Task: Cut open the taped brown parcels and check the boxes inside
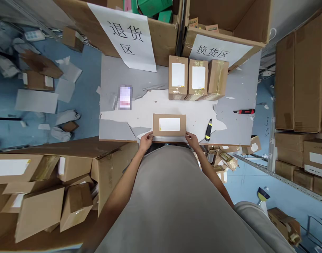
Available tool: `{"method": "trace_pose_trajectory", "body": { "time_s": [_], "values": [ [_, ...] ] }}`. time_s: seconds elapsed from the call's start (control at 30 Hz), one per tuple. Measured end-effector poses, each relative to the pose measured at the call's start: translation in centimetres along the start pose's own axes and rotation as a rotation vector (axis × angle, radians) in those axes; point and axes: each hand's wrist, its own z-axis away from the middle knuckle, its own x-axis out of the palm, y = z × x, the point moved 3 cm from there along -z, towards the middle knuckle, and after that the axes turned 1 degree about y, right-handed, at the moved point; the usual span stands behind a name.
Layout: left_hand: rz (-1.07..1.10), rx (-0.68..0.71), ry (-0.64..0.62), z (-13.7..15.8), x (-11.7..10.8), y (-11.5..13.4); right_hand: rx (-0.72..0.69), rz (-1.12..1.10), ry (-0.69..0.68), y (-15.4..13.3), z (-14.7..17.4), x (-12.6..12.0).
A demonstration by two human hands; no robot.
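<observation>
A small cardboard box (156, 124) with a white label lies at the table's near edge, right in front of me. My left hand (146, 141) has its fingers closed at the box's near left corner. On the opposite side, my right hand (193, 141) grips the near right corner in the same way. The undersides of both grips are hidden. To the right of the box lies a yellow-and-black utility knife (208, 130). Behind it, three upright cardboard boxes (178, 93) stand side by side.
Two large open cartons (163, 38) with paper signs stand along the table's back. A red-and-black utility knife (244, 111) lies at the right, a blurred phone-like object (125, 97) at the left. A big carton (108, 175) full of boxes sits front left; stacked boxes (308, 80) rise at right.
</observation>
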Motion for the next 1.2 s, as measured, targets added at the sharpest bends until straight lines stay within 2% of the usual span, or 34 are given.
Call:
{"method": "trace_pose_trajectory", "body": {
  "time_s": [0.17,0.33,0.43,0.57,0.8,1.0,1.1,1.2],
  "values": [
    [0.029,0.048,0.032,1.0,0.4,1.1,-0.03,0.012,-0.002,-1.3,0.3,0.0],
    [0.085,0.263,0.118,1.9,-0.2,4.2,-0.186,-0.004,0.113,-4.1,0.3,-2.6],
    [0.061,0.343,0.129,1.7,-0.5,5.8,-0.207,0.026,0.14,-5.5,-0.2,-3.8],
    [0.006,0.266,0.097,0.6,-0.3,5.9,-0.119,0.085,0.101,-5.5,-1.3,-3.7],
    [0.068,0.097,0.072,0.0,0.5,2.7,-0.052,0.028,0.071,-2.0,-1.9,-2.7],
    [-0.108,0.113,0.022,0.4,1.2,1.5,0.013,0.07,-0.017,0.2,-1.5,-1.6],
    [-0.116,0.144,-0.015,0.4,1.7,2.0,0.004,0.043,-0.059,0.1,-1.2,-0.6],
    [-0.106,0.172,-0.006,0.3,1.5,2.9,-0.016,0.016,-0.038,-0.4,-0.9,-0.3]
  ]
}}
